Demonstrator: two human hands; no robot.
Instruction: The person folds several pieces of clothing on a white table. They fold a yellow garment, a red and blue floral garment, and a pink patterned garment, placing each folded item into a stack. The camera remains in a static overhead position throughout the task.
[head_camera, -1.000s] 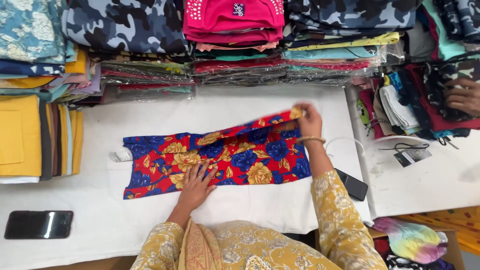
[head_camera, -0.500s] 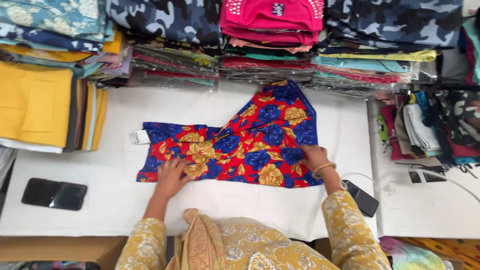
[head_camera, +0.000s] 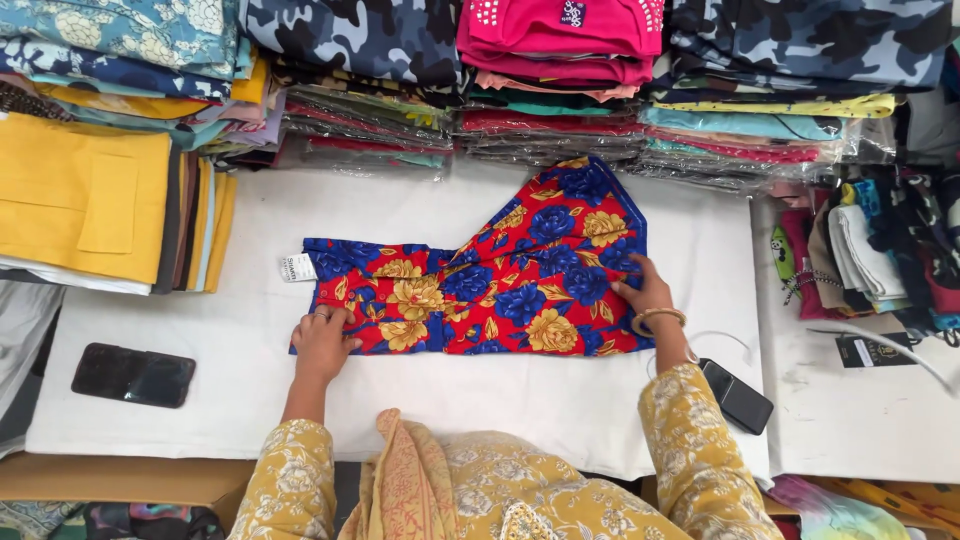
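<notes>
A red garment (head_camera: 500, 285) with blue and yellow flowers lies flat on the white table (head_camera: 400, 215), wider at its right end, with a white tag (head_camera: 297, 267) at its left end. My left hand (head_camera: 322, 343) presses flat on the garment's lower left corner, fingers spread. My right hand (head_camera: 647, 294), with a bangle on the wrist, rests on the garment's right edge, fingers laid on the cloth. Neither hand grips anything.
Stacks of folded clothes (head_camera: 560, 80) line the far edge of the table. Yellow folded fabric (head_camera: 90, 195) lies at the left. A black phone (head_camera: 133, 375) lies at the near left, another dark phone (head_camera: 737, 395) by my right wrist. More clothes (head_camera: 870, 250) are piled at the right.
The garment's right part has been spread out wider toward the far side. My right hand came down from the far right corner to the right edge. My left hand slid left.
</notes>
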